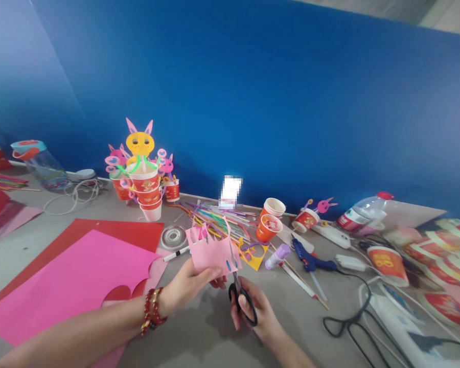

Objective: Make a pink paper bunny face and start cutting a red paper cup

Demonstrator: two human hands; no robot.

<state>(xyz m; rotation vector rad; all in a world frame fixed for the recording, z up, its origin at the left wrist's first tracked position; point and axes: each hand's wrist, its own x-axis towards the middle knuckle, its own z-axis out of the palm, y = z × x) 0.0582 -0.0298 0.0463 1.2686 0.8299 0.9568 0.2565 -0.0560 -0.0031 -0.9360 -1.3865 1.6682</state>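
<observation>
A piece of light pink paper (210,258) with a jagged, cut top edge is pinched in my left hand (193,281), thumb on its near side. Black-handled scissors (249,306) are in my right hand (258,309), with fingers through the loops. Their blades point up and away, against the right part of the pink paper, partly hidden by it. Small blue marks show low on the paper near the blades. Behind the paper lie a white marker (176,254), a tape roll (174,236) and yellow paper scraps (256,255).
Large pink paper (72,281) and red paper (118,235) lie at left. Stacked red cups (145,197) with rabbit faces stand behind. To the right are a glue stick (278,256), a blue glue gun (310,258) with its cord, a plastic bottle (364,212) and a red cup (389,266).
</observation>
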